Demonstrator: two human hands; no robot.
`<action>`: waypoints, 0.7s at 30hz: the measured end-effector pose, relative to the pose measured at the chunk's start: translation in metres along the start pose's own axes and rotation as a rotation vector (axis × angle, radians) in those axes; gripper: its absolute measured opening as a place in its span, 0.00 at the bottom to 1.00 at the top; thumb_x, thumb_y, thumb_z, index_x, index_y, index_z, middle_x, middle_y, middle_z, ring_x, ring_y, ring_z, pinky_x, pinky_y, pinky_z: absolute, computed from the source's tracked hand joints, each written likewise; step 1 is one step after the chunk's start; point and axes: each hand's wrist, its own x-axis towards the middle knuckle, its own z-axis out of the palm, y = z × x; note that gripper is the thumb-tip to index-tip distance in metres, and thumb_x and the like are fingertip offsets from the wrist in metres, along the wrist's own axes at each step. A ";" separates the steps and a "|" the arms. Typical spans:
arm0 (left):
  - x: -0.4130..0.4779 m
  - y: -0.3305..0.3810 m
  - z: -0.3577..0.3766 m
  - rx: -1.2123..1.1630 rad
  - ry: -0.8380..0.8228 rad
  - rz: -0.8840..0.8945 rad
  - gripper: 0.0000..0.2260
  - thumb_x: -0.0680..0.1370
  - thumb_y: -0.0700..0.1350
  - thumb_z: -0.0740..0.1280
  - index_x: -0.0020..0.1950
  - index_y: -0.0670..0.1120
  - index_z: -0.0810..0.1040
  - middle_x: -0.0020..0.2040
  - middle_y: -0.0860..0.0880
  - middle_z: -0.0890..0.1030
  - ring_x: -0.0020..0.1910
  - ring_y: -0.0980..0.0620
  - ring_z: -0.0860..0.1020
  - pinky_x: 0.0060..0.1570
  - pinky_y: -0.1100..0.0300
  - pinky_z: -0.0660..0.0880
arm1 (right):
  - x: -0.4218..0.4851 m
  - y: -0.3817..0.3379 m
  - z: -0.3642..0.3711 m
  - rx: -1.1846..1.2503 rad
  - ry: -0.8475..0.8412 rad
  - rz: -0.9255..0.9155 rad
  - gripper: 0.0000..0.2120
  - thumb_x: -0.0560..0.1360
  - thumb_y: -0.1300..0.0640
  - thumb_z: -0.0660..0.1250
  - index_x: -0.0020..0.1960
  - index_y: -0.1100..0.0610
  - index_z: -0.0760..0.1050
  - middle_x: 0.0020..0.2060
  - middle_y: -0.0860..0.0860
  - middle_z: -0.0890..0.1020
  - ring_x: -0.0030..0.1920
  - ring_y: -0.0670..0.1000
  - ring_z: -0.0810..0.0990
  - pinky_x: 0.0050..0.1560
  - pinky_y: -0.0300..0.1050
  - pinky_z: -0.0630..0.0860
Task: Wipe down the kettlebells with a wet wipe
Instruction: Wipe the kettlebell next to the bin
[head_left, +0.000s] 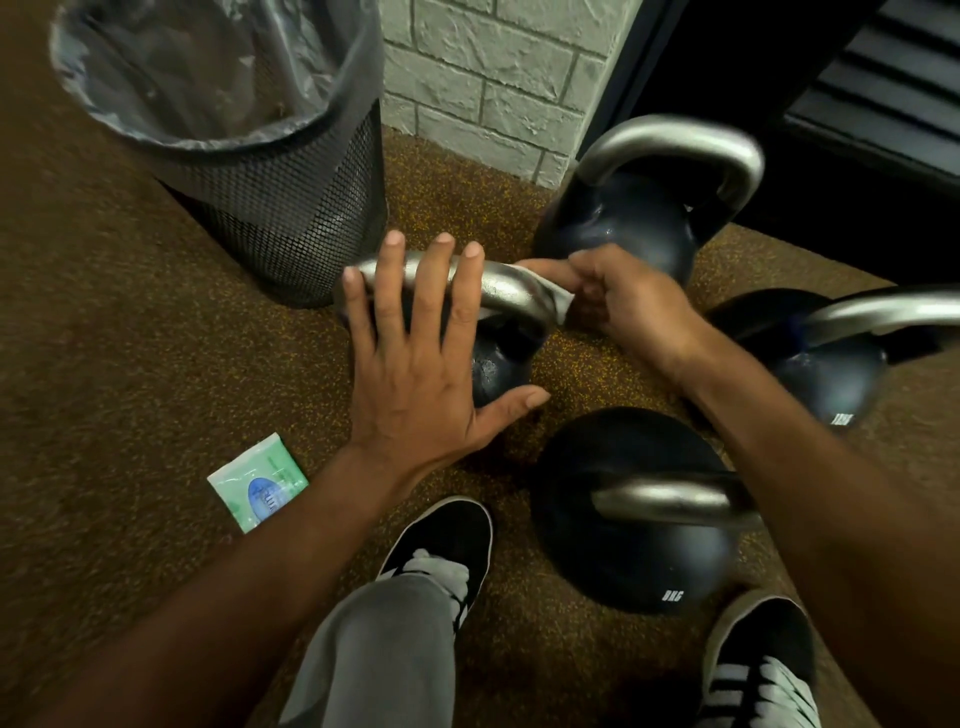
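Several dark kettlebells with silver handles stand on the speckled floor. The one in the middle (498, 369) has my left hand (415, 358) lying over its handle with fingers straight and spread. My right hand (618, 301) pinches a white wet wipe (558, 301) wrapped on the right end of that same handle. Other kettlebells stand behind (639, 223), to the right (831, 364) and in front (639, 525), the last marked 8KG.
A black mesh waste bin (291, 197) with a plastic liner stands at the left back. A green and white wipes pack (257, 480) lies on the floor by my left forearm. My two shoes (441, 551) are at the bottom. A brick wall (493, 78) rises behind.
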 end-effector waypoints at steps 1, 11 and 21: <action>0.000 0.000 0.001 0.001 0.002 0.000 0.49 0.76 0.77 0.47 0.81 0.40 0.60 0.80 0.36 0.63 0.79 0.30 0.57 0.75 0.28 0.52 | -0.009 -0.003 0.002 -0.141 0.043 -0.019 0.18 0.85 0.58 0.56 0.69 0.68 0.71 0.66 0.64 0.77 0.66 0.63 0.74 0.68 0.49 0.69; -0.001 -0.006 0.012 0.046 0.085 0.024 0.48 0.75 0.77 0.56 0.80 0.41 0.62 0.77 0.36 0.68 0.76 0.31 0.64 0.73 0.28 0.56 | -0.074 -0.014 0.075 0.320 0.325 -0.034 0.20 0.87 0.47 0.52 0.76 0.46 0.70 0.74 0.42 0.71 0.73 0.35 0.65 0.77 0.41 0.61; -0.001 -0.006 0.017 0.053 0.110 0.016 0.47 0.74 0.77 0.57 0.79 0.42 0.61 0.76 0.36 0.69 0.76 0.32 0.62 0.72 0.28 0.57 | -0.035 -0.012 0.056 0.018 0.248 -0.151 0.23 0.86 0.51 0.48 0.79 0.46 0.63 0.79 0.46 0.64 0.78 0.40 0.55 0.70 0.24 0.48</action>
